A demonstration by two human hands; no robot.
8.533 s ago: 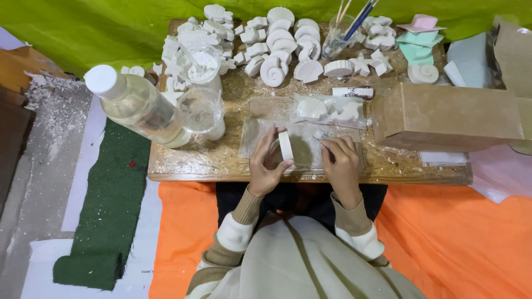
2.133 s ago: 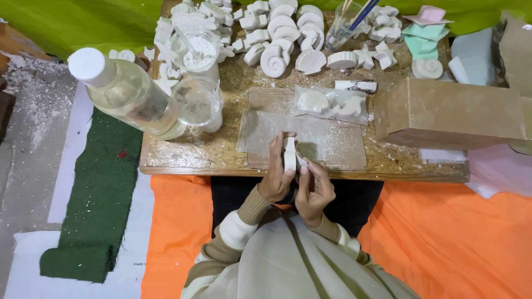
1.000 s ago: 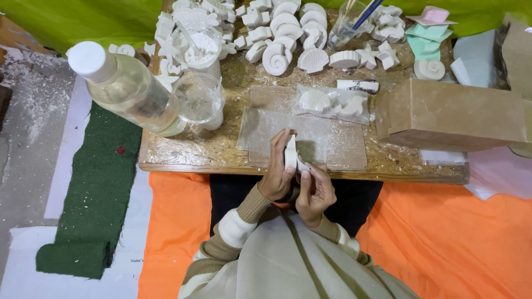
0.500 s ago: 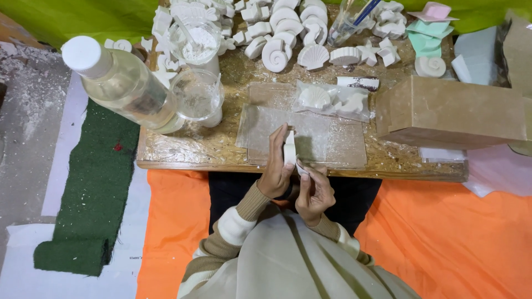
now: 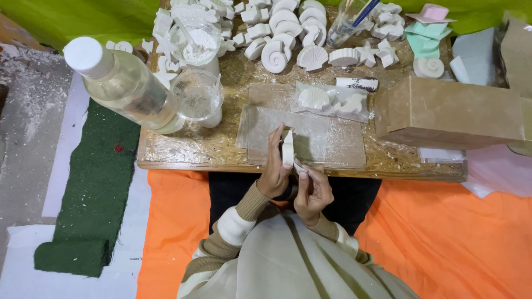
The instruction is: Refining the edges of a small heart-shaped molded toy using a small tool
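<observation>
Both hands pinch one small white cast above the tabletop's near edge.
Left hand (image 5: 275, 171) grips the cast (image 5: 287, 148) upright; right hand (image 5: 313, 188) pinches its lower end. Clear sheets (image 5: 327, 138), a bottle (image 5: 124, 86) and a box (image 5: 449, 113) lie on the tabletop (image 5: 183, 152).

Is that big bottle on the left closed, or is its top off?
Closed. The big clear bottle wears its white cap and holds pale liquid. It looks tilted toward the camera, perhaps only from the viewing angle.

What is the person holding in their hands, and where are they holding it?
A small white plaster piece, held on edge: left hand grips its side, right hand touches its lower end.
</observation>
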